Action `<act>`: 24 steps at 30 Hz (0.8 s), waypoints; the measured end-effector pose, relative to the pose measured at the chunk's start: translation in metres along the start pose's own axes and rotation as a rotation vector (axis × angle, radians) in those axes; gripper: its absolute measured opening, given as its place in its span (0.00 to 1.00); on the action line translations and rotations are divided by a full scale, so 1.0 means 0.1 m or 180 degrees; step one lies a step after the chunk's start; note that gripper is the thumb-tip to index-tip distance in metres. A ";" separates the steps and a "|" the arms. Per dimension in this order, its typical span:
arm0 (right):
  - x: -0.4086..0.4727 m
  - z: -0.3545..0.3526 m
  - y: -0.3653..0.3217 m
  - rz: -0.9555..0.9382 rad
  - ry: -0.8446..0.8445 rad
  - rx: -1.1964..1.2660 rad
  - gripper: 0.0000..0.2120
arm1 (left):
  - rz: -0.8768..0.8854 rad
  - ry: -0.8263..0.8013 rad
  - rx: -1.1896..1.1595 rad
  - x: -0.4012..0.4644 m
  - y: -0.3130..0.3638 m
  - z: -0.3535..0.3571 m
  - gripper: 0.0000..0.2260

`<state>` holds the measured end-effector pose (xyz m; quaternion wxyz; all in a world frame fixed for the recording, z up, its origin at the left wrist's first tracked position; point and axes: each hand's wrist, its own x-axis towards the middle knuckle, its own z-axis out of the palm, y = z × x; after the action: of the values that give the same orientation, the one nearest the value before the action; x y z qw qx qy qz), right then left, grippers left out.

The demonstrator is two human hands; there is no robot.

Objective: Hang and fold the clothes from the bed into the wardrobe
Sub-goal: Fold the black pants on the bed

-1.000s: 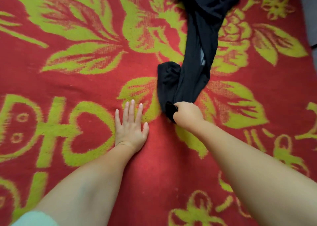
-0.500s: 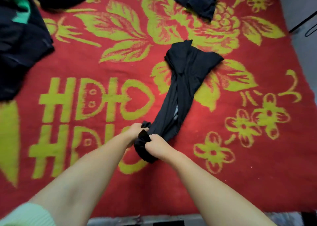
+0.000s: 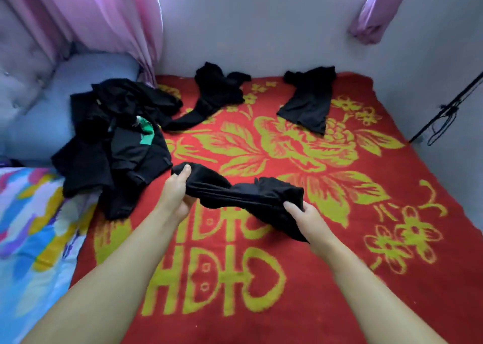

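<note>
Currently a bunched black garment [image 3: 243,194] is held above the red blanket [image 3: 339,278], pinched at 1 end by the left hand [image 3: 175,194] and at the other by the right hand [image 3: 308,221]. Risk: loose middle sags, so the fold could be skewed.

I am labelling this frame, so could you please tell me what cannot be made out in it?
Head view:
- Black garment held by the left hand and right hand: bunched up, so its type is unclear.
- Dark pile: overlapping pieces, count unclear.
- Wardrobe: out of frame.
- Window above the bed: cut off by the top edge.
</note>
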<state>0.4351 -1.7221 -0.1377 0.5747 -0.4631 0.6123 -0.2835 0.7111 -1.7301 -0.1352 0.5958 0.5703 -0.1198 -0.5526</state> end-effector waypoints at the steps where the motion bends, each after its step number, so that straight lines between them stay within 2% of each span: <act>1: -0.03 -0.06 -0.15 -0.0162 0.0092 0.0097 0.08 | 0.0017 0.0007 -0.0140 -0.03 0.19 -0.02 0.10; 6: -0.05 -0.51 -0.73 -0.0661 0.0885 0.0418 0.09 | 0.0194 0.0183 -0.0560 -0.20 0.88 -0.03 0.09; 10: -0.19 -0.65 -1.08 -0.1248 0.1158 0.0199 0.13 | 0.0418 -0.0126 -0.0835 -0.43 1.20 0.11 0.12; 15: -0.31 -0.93 -1.44 -0.1685 0.1567 0.0321 0.13 | 0.0846 -0.0222 -0.0683 -0.61 1.47 0.26 0.06; 18: -0.46 -1.11 -1.64 -0.1833 0.1694 0.0491 0.13 | 0.1319 -0.0214 -0.0488 -0.86 1.61 0.48 0.05; 21: -0.57 -1.26 -1.80 -0.1783 0.1610 0.0953 0.14 | 0.1846 -0.0319 -0.0388 -1.20 1.74 0.76 0.05; 24: -0.70 -1.39 -1.99 -0.1863 0.1560 0.1302 0.14 | 0.2147 -0.0401 -0.0365 -1.47 1.84 0.97 0.05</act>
<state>0.3424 -1.7670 0.0926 0.3876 -0.4128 0.5047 -0.6517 0.6791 -1.7147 0.1166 0.7674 0.4290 -0.3068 -0.3646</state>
